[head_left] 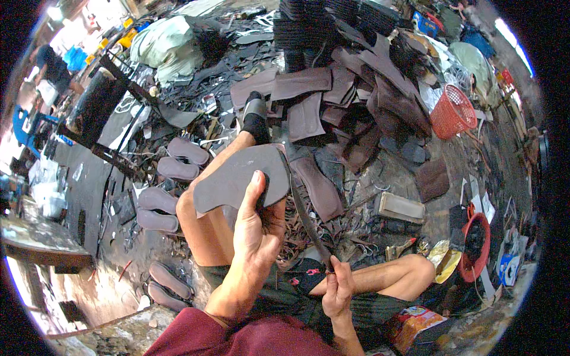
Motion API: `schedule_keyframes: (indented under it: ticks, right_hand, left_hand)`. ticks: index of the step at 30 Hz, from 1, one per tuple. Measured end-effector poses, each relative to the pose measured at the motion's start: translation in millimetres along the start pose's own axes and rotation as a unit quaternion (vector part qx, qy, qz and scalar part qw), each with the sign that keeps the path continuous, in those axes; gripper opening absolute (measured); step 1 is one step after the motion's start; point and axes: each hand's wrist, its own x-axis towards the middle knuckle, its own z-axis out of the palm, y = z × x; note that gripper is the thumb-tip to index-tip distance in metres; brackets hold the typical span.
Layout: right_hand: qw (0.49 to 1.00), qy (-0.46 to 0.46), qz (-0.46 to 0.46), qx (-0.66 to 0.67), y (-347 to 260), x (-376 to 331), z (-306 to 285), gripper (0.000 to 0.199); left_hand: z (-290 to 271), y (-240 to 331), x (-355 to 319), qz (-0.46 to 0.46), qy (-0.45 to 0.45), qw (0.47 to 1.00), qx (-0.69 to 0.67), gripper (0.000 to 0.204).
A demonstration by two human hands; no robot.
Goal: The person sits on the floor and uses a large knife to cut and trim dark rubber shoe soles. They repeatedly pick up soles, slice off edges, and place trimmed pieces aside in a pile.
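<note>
Raised in front of me is a grey shoe sole [234, 175], a flat piece with a curved outline. My left hand [256, 228] is closed on it, the thumb pressed on its face and the fingers behind. From the sole's right edge a long dark strip [306, 222] runs down toward me. Lower and to the right, my right hand [338, 289] pinches the strip's near end between thumb and fingers. Whether the strip is fixed to the sole along that edge, I cannot tell.
Brown sheets [303, 83] lie heaped ahead, beside a dark stack [303, 29]. Pairs of cut soles [157, 209] lie at left. A red basket [454, 113], a beige block [401, 207] and a red tub [475, 246] stand right. Scraps litter the floor around my legs.
</note>
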Motion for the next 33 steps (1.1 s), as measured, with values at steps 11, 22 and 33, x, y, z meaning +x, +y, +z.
schedule_keyframes:
  ticks: [11, 22, 33]
  right_hand:
    - [0.999, 0.019, -0.035, -0.036, -14, 22, 4, 0.039]
    - [0.993, -0.104, -0.008, -0.063, -56, 63, -37, 0.043]
    - [0.983, -0.161, 0.062, -0.060, -70, 6, -75, 0.042]
  left_hand:
    - [-8, 3, 6, -0.049, -0.032, 0.998, 0.008, 0.022]
    - [-74, 4, -41, -0.091, -0.016, 0.982, 0.165, 0.061]
    - [-96, 17, -63, -0.124, 0.012, 0.931, 0.343, 0.080]
